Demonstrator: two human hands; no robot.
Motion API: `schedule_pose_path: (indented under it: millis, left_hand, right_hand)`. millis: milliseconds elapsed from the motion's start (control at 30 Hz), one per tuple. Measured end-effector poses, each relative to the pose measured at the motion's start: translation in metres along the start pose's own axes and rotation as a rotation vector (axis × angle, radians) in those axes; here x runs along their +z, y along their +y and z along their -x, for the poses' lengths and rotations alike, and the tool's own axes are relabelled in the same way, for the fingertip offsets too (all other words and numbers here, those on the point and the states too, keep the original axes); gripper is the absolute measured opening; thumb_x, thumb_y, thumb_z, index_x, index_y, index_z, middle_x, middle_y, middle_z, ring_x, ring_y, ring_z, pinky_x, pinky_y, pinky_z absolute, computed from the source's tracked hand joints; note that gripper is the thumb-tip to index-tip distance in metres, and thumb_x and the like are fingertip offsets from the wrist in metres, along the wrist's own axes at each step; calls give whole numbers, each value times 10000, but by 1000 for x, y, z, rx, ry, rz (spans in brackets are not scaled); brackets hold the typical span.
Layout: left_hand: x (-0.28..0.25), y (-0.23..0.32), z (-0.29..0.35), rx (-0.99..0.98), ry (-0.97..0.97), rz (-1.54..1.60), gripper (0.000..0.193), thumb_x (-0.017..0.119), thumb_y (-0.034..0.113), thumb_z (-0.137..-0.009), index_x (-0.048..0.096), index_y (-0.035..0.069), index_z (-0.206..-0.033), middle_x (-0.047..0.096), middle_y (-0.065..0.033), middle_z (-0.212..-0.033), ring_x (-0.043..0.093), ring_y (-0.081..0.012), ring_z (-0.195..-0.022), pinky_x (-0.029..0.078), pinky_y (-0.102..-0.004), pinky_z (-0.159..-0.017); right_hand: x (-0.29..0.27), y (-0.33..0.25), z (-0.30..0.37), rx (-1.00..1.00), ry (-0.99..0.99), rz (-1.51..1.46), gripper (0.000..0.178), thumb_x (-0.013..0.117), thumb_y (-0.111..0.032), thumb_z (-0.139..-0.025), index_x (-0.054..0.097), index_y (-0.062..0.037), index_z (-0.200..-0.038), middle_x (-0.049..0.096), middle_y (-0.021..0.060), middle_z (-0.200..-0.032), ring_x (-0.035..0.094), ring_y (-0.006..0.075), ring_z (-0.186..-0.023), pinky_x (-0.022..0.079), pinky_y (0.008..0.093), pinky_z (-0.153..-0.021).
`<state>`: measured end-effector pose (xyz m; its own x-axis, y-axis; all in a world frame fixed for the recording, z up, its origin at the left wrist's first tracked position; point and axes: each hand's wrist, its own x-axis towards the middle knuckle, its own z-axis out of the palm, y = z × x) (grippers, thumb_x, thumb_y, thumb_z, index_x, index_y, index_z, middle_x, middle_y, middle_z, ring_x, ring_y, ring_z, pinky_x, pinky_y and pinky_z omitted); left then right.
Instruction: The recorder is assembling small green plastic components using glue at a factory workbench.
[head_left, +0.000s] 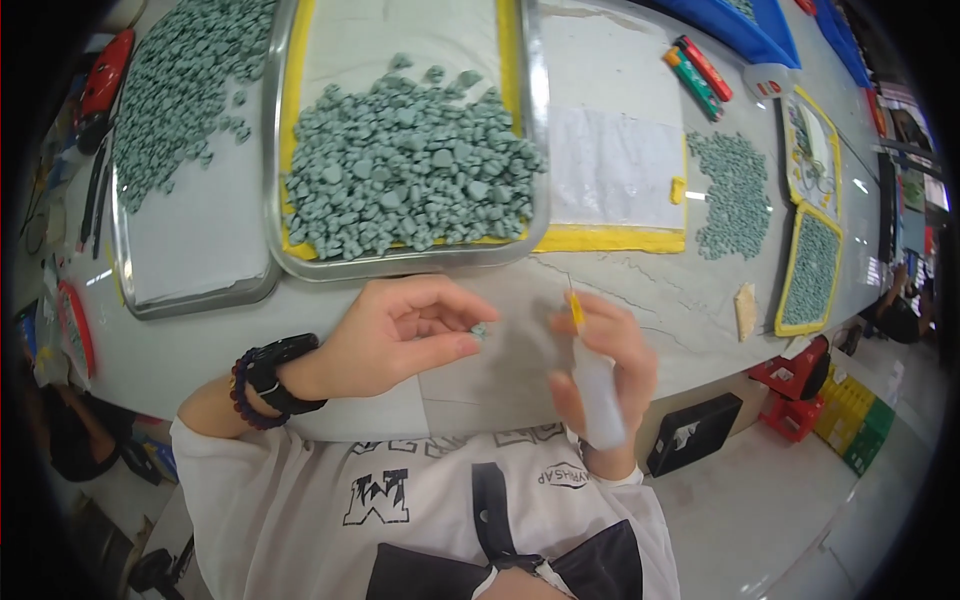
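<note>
My left hand (385,325), with a dark watch and beaded bracelet on its wrist, pinches a small pale-green stone (479,330) between thumb and fingers. In my right hand (630,345) is a white squeeze bottle (600,405) with a yellow neck and a thin needle tip. The bottle stands tip up, apart from the stone, and is slightly blurred. Just beyond my hands lies a metal tray (539,110) with a yellow-edged lining. A heap of green stones (410,170) covers its near part.
At the left, another tray (205,298) bears more green stones. A yellow-edged white board (615,165) lies right of the middle tray. Farther right are loose small stones (735,195), a yellow-framed tray (781,300), red and green slim packs (698,80) and a blue bin (740,30).
</note>
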<state>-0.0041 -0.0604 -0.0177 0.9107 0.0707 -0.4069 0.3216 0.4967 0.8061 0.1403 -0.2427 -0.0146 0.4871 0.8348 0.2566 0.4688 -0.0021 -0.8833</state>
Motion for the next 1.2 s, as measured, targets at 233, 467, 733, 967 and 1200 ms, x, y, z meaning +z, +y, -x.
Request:
schedule_pose_path:
  millis: [233,467,733,967,1200]
  left_hand:
    - [-2,-4,1,22,10,-11,287,572,-99,-810,567,-44,-1092,563,-77,-1023,567,-115,-917,497,-266,-842]
    - [0,3,0,36,-9,-57,283,566,-95,-813,566,-47,-1092,564,-72,-1016,567,-113,-910,498,-266,-839]
    - [0,-1,-1,44,-30,-40,287,597,-37,-832,576,-16,-1118,576,-35,-1008,552,-65,-889,476,-209,-813]
    - [-2,-2,3,13,-22,-58,308,588,-75,-812,572,-29,-1115,583,-73,-1006,577,-113,-909,496,-249,-818]
    - [-1,-7,5,142,-85,-206,313,600,-64,-804,578,-12,-1112,590,-80,-992,583,-123,-888,505,-242,-759]
  right_hand:
    - [-27,19,-23,-168,-96,729,258,685,-6,-673,635,-78,-915,547,95,-893,522,277,-950,387,376,-835]
    - [-111,59,-103,-100,202,1018,149,745,-96,-644,677,-115,-775,502,39,-835,461,226,-876,335,359,-799]
    - [-101,68,-112,-163,125,1146,118,732,-68,-653,666,-105,-743,506,42,-828,466,218,-873,349,347,-771]
    - [-37,-16,-56,-274,-52,538,266,732,-4,-522,648,-99,-757,488,14,-786,482,210,-762,383,386,-766]
    - [12,-19,-39,-369,-170,568,315,729,-22,-517,645,-143,-795,512,-3,-803,509,199,-796,369,427,-891]
